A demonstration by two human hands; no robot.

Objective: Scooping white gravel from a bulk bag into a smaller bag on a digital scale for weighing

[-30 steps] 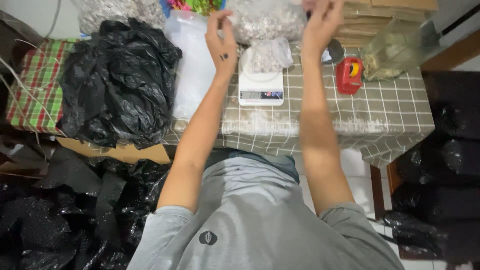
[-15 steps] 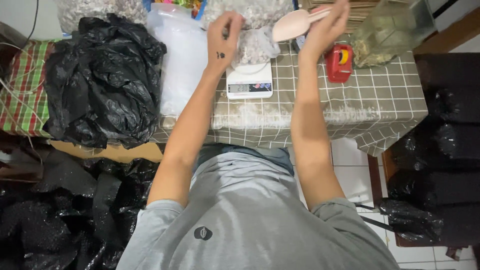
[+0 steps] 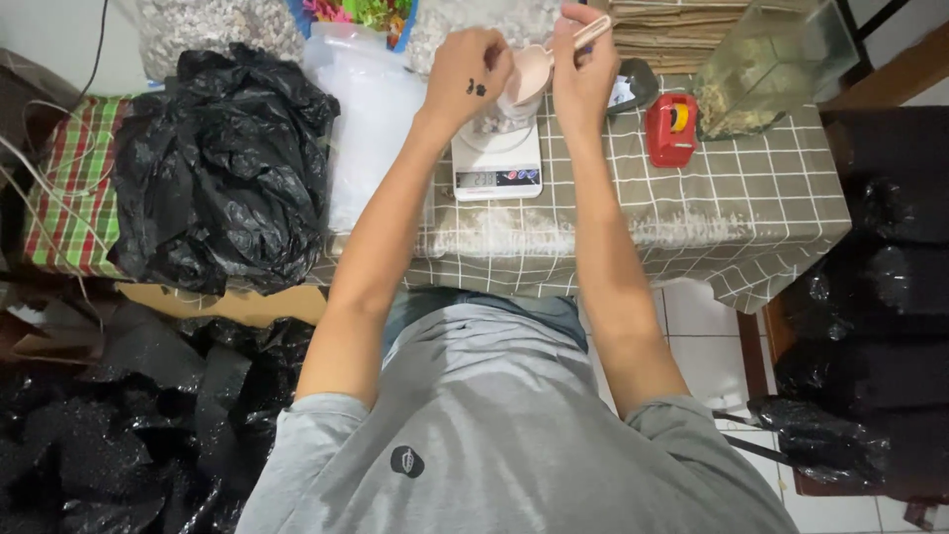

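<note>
Scoop: a pale pink plastic scoop [image 3: 534,67] is held above the scale, its bowl tilted down over a small clear bag.
Right hand: the right hand [image 3: 581,71] is closed around the scoop handle, near the far edge of the surface [image 3: 732,198].
Left hand: the left hand [image 3: 469,69] pinches the mouth of the small bag [image 3: 489,121], keeping it open.
Bag: it sits on the white scale [image 3: 497,163], near the middle of the far edge; small pale pieces lie inside.
Handling of scoop: it looks light and stiff, so a grip on the handle seems enough; a tilt could spill the grains.
Handling of bag: thin, soft and probably slippery; I judge it is best held by the rim, because it cannot stand alone.
Nearby: a red tape dispenser [image 3: 670,129] is right of the scale, and a black plastic bag [image 3: 213,168] lies at the left edge.
</note>
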